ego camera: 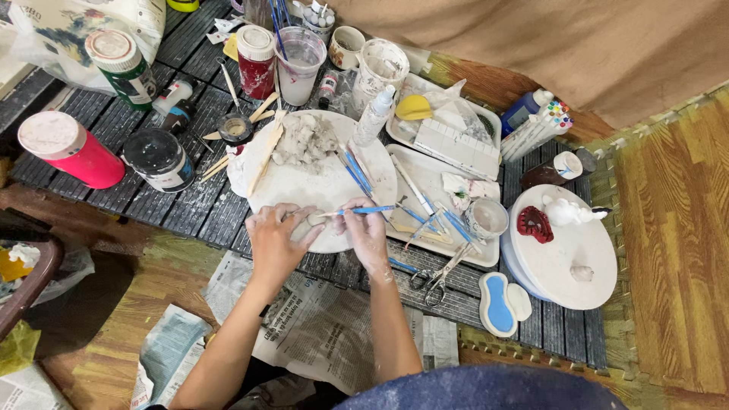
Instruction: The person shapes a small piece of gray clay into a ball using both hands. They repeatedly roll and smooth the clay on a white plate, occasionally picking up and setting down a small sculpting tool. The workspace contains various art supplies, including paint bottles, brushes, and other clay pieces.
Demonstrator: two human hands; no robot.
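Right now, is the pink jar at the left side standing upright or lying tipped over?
Upright. The pink jar stands on the dark slatted table, and its round white lid faces up toward the camera.

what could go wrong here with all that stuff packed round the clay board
The right hand works a blue-handled tool on a small clay piece in the left hand; a slip might gouge it. The scissors lie close by the right forearm and could get knocked. The clear cup might tip if reached past.
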